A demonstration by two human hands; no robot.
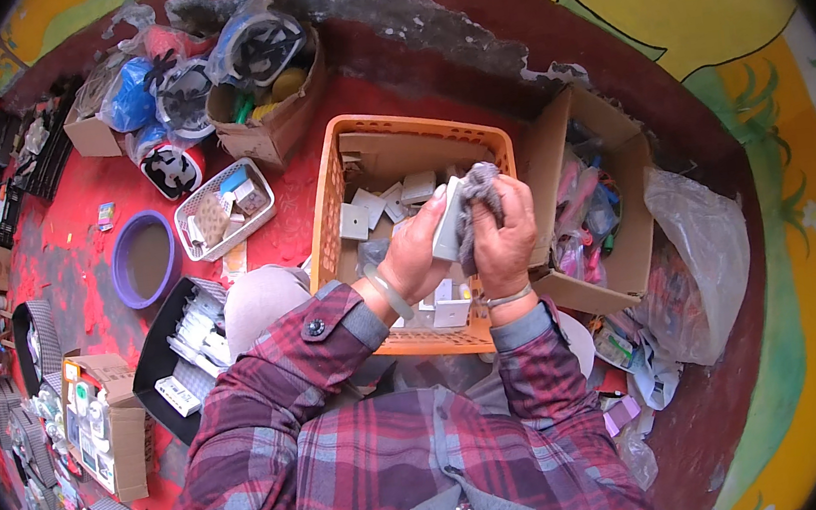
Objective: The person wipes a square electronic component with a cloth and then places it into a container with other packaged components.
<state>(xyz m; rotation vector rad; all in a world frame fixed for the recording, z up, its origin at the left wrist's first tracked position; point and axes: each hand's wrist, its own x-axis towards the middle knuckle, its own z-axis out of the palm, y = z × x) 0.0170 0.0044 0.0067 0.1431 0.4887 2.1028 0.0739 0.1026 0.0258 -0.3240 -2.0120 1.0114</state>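
Over an orange plastic basket [329, 226], my left hand [415, 254] grips a small white box-shaped piece [447, 225] between thumb and fingers. A crumpled grey cloth [479, 209] is bunched in my right hand [507, 239] and pressed against the piece's right side. Inside the basket, several white square pieces [354, 221] lie loose beside a sheet of brown cardboard [406, 149]. My forearms and hands cover part of the basket's near side. What the far face of the held piece looks like is hidden.
Right of the basket stands an open cardboard box [619, 251] of bagged goods. To the left are a purple basin of water [145, 260], a white basket [225, 210] and a black bin [173, 357]. Helmets in plastic [184, 99] sit near the wall by another cardboard box [278, 129].
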